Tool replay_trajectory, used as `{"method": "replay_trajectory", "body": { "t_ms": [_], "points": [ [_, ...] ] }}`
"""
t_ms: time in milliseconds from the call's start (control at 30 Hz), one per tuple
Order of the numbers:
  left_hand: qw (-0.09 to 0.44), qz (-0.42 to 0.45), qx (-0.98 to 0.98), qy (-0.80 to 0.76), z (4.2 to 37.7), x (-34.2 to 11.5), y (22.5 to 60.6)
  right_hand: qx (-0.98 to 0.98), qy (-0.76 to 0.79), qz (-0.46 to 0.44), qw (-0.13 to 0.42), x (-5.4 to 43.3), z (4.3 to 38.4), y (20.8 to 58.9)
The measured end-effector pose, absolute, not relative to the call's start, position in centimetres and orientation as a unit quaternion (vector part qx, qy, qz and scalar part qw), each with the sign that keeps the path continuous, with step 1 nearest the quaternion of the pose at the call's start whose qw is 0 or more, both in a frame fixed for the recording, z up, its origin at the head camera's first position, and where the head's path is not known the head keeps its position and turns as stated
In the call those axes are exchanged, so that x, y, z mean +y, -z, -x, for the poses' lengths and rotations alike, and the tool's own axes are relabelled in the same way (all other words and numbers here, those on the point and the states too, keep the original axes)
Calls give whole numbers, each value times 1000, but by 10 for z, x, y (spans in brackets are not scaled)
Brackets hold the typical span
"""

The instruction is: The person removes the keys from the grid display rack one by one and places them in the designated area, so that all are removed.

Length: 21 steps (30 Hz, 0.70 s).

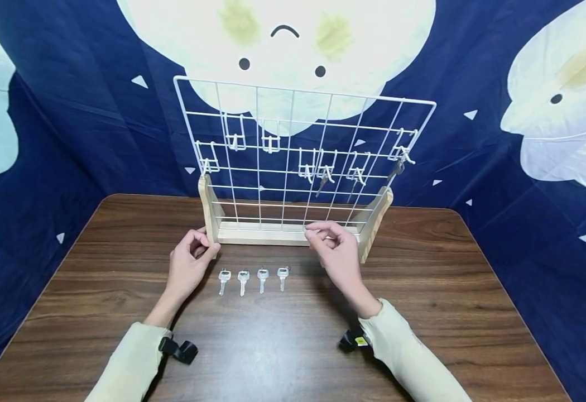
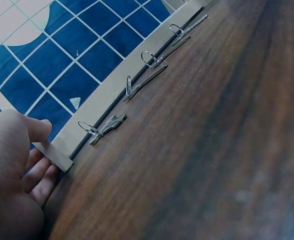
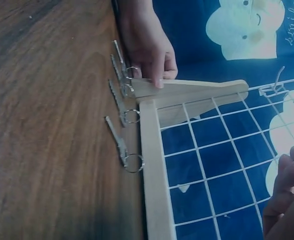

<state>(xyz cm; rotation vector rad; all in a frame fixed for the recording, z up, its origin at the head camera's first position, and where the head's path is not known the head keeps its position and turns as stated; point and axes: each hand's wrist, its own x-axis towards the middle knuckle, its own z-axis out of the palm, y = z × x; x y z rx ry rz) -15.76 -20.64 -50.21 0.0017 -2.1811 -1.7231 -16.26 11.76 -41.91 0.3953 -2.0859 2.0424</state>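
Note:
My left hand (image 1: 190, 259) grips the lower front end of the left wooden support (image 1: 209, 204) of a white wire grid rack (image 1: 293, 120), thumb on one side and fingers on the other. My right hand (image 1: 335, 248) is held before the grid near the right support (image 1: 373, 223), fingers loosely bent, thumb and index tips close together with nothing visible between them. Between the hands, several silver keys (image 1: 243, 283) lie in a row on the table, each with a ring, as the left wrist view shows. A key (image 1: 321, 185) hangs from one hook.
Other white hooks (image 1: 270, 144) are clipped on the grid; more keys (image 1: 397, 168) hang at its right side. A wooden crossbar (image 1: 263, 234) joins the supports. The brown table (image 1: 454, 296) ends at a dark blue cloth (image 1: 97, 111) with white cloud shapes.

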Motion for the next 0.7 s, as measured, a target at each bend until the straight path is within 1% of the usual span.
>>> {"method": "replay_trajectory", "body": {
  "t_ms": [200, 433, 567, 700],
  "points": [
    [180, 3, -769, 613, 159, -206, 502, -700, -693, -125, 119, 119, 162, 407],
    [172, -8, -770, 614, 157, -206, 499, -690, -690, -125, 176, 115, 173, 389],
    [171, -11, -770, 614, 156, -207, 498, -686, -696, -110, 181, 113, 179, 384],
    [167, -11, -767, 620, 156, -206, 498, -678, -708, -91, 173, 113, 182, 383]
  ]
}}
